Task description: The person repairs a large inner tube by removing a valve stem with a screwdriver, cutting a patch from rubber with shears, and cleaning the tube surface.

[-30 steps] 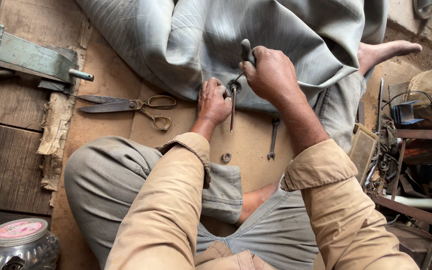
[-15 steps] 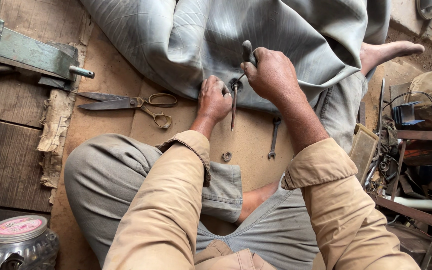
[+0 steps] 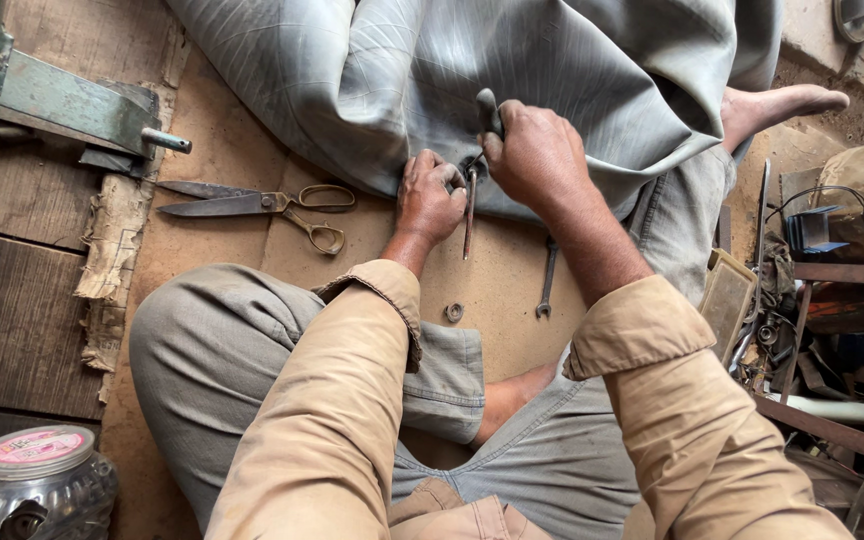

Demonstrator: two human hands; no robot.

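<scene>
I sit cross-legged on a brown board floor with a large grey rubber tube (image 3: 432, 80) spread in front of me. My right hand (image 3: 537, 155) grips a metal hand tool (image 3: 487, 110) at the tube's near edge. My left hand (image 3: 427, 200) presses on that edge right beside it, fingers curled at the spot where the tool bites. A thin metal rod (image 3: 470, 215) hangs down between the two hands. What sits under the fingers is hidden.
Large scissors (image 3: 262, 205) lie open on the floor to the left. A spanner (image 3: 546, 285) and a small metal ring (image 3: 453, 312) lie near my knees. A green metal block (image 3: 72, 105) sits far left, a lidded plastic jar (image 3: 37, 480) bottom left, and cluttered tools (image 3: 812, 300) at right.
Both hands stay at the same spot on the tube's edge; the right hand has shifted only slightly with the tool.
</scene>
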